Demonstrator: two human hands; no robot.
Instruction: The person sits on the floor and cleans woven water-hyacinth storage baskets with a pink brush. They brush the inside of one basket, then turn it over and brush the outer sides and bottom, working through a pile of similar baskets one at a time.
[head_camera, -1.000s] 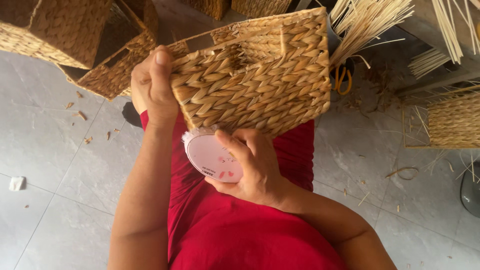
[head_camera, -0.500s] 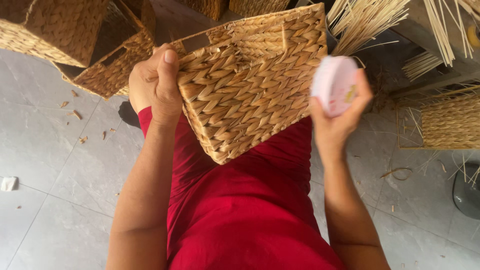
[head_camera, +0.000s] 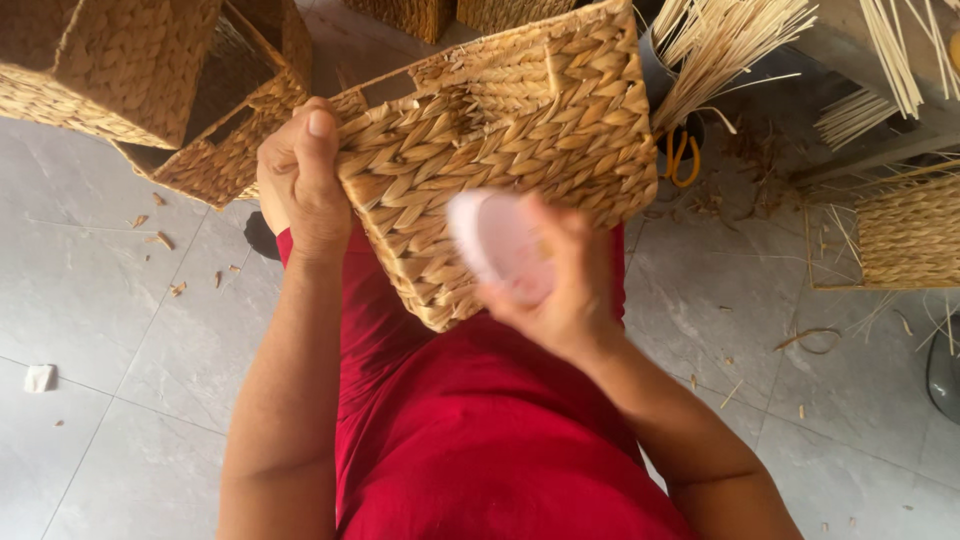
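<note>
Your woven basket, tilted above your red lap, is the largest item; your left hand clamps its left edge, thumb on top. Your right hand, blurred, is curled around a small pink round object held against the basket's face.

Two woven baskets sit stacked at the upper left on the grey tiled floor, which is littered with straw bits. A bundle of pale reeds fans out at the top right, above orange-handled scissors. Another basket stands at the right edge.
</note>
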